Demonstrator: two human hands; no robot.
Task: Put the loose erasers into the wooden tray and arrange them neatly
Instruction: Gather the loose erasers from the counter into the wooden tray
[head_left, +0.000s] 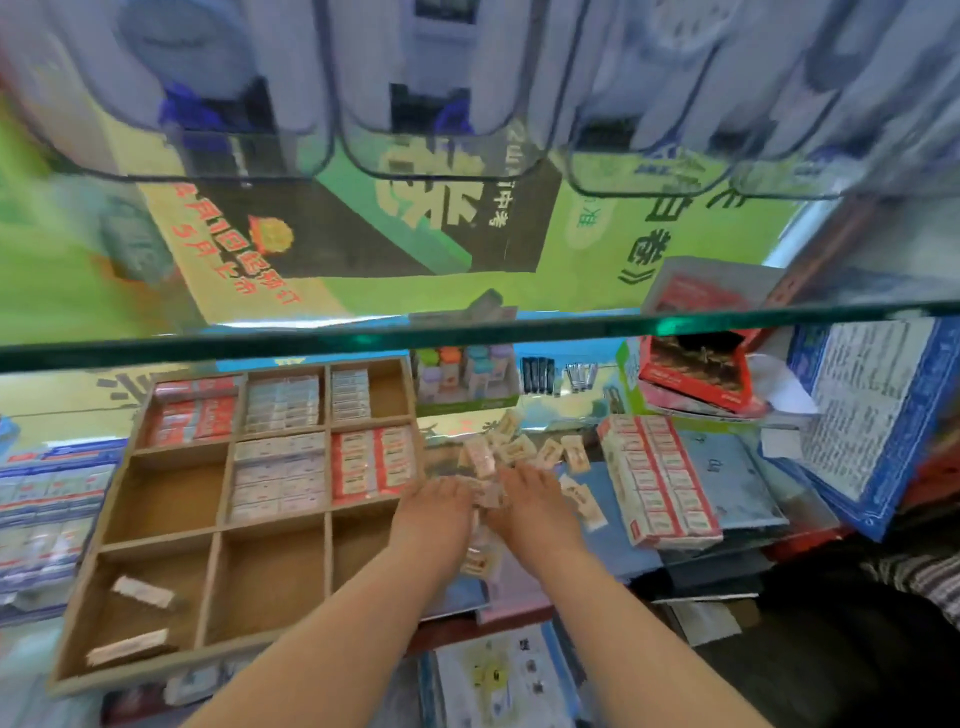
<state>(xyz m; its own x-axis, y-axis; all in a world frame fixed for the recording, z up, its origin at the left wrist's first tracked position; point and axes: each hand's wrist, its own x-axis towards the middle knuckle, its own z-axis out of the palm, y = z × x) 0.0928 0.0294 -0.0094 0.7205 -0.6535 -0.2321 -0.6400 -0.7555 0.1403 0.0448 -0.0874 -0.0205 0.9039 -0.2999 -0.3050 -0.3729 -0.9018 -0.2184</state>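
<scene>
A wooden tray (223, 525) with nine compartments lies at the left under a glass shelf. Several upper and middle compartments hold neat rows of wrapped erasers (280, 475); the lower left one holds two single erasers (143, 592). Loose erasers (519, 449) lie scattered just right of the tray. My left hand (434, 514) and my right hand (535, 512) rest side by side on this pile, fingers curled around a small stack of erasers (485, 493) between them.
A long red-and-white box of erasers (657, 483) lies right of the pile. A glass shelf edge (467, 330) runs across above. Blue-bordered booklets (872, 415) and a red box (696, 371) crowd the right; packaged goods (47, 509) sit left of the tray.
</scene>
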